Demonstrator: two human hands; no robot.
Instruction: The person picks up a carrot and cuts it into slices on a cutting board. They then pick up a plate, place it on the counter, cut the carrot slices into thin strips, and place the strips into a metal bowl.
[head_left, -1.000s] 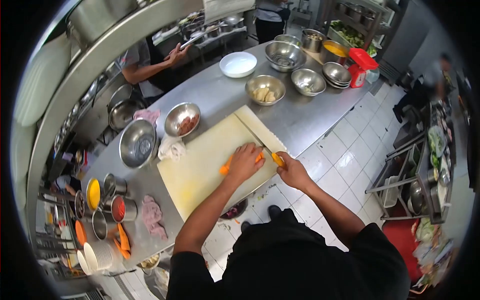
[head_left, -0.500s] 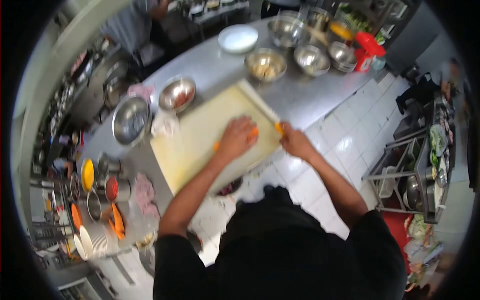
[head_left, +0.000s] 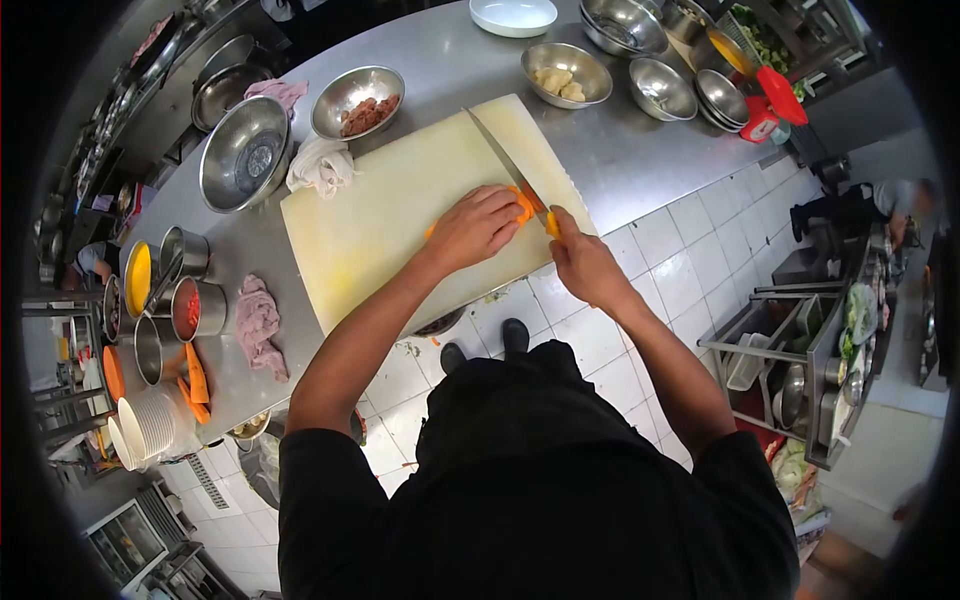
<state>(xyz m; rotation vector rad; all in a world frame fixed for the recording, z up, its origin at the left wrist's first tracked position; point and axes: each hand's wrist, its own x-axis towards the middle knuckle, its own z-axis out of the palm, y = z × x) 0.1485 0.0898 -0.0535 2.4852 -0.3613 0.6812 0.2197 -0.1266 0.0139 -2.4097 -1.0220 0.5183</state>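
My left hand (head_left: 474, 228) lies over an orange carrot (head_left: 524, 207), fingers curled down on it against the cutting board (head_left: 375, 215). Part of the carrot is hidden under the palm, and its right end shows past my fingertips. In my right hand (head_left: 585, 262) is a kitchen knife (head_left: 505, 158), gripped by its yellow handle. The long blade points up and left across the board, its lower part right at the carrot's exposed end.
Beyond the board stand a bowl of raw meat (head_left: 358, 103), a bowl with pale pieces (head_left: 566, 75) and a large steel bowl (head_left: 246, 154). A white cloth (head_left: 321, 167) touches the board's left edge. Peeled carrots (head_left: 196, 380) lie by stacked white bowls (head_left: 147, 428). A red scale (head_left: 773, 107) sits far right.
The knife has come left, from beside the carrot to its end. My left hand stays on the carrot. The camera view has shifted, and the counter sits higher in the picture.
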